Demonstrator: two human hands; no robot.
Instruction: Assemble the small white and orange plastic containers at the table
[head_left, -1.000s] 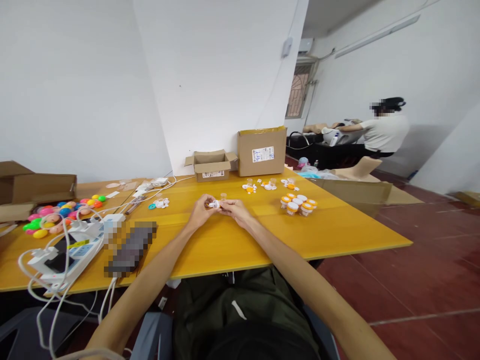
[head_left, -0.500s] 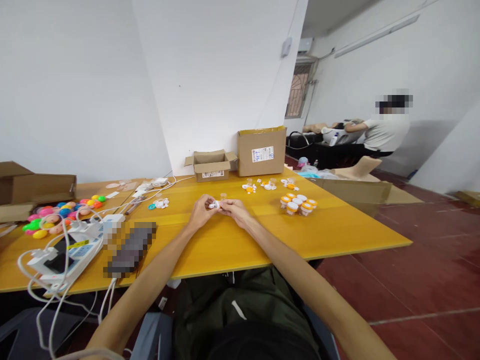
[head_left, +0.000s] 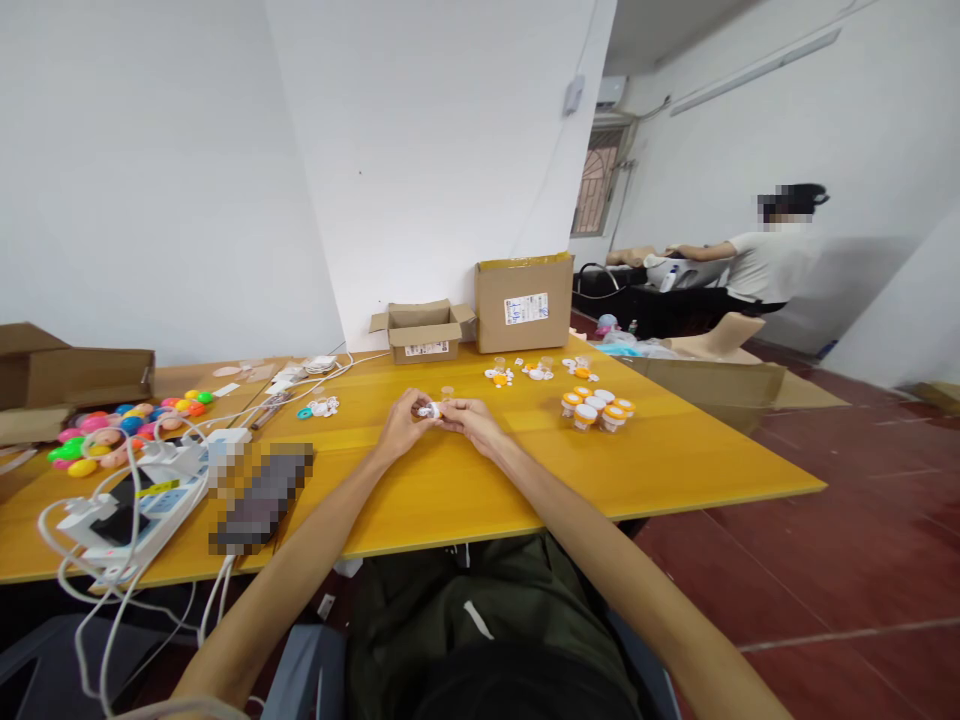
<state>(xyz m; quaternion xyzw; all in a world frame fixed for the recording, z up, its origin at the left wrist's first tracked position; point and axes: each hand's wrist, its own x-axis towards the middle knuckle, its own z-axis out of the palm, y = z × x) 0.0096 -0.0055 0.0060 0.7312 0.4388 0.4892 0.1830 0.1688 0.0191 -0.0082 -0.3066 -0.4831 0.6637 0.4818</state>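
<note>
Just above the table, my left hand (head_left: pixel 403 424) and my right hand (head_left: pixel 469 420) meet, fingers closed on small white plastic parts (head_left: pixel 430 410). The fingers partly hide these parts, so their exact shape is unclear. Right behind the fingertips stands a small clear cup (head_left: pixel 448 392). Off to the right is a cluster of clear jars (head_left: pixel 585 421) with orange and white lids. Farther back lie loose white and orange lid pieces (head_left: pixel 498 378) beside clear cups. Left of my hands, white rings and a teal ring (head_left: pixel 304 413) lie in a small pile.
A small open carton (head_left: pixel 425 330) and a taller cardboard box (head_left: pixel 523 305) stand at the back of the yellow table (head_left: pixel 480 505). On the left are colourful plastic balls (head_left: pixel 129 425), a power strip (head_left: pixel 161 500) with cables and a dark phone (head_left: pixel 264 497). Another person (head_left: pixel 772 265) sits far right.
My hands stay in nearly the same place, still closed on the white parts. In the background, the other person's head and arm have shifted.
</note>
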